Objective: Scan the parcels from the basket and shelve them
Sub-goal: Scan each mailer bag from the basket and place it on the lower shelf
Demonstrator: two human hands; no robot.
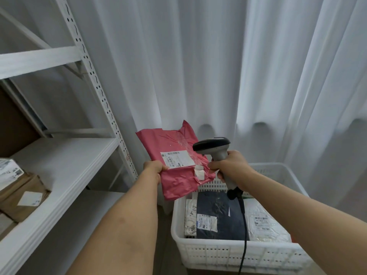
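My left hand [154, 168] pinches the left edge of a pink plastic parcel [174, 181] and holds it up in the air, its white label [177, 158] facing me. My right hand [231, 165] grips the handle of a grey barcode scanner [213, 148]. The scanner's dark head hangs just above the parcel's upper right corner, close to the label. Below them stands a white slotted basket [228, 253] holding a dark blue parcel [218, 215] and white parcels [266, 225].
A white metal shelf rack [65, 175] fills the left side, with brown cardboard parcels [21, 197] on its near board. The scanner's black cable [245, 235] hangs down across the basket. White curtains [198, 66] close off the back.
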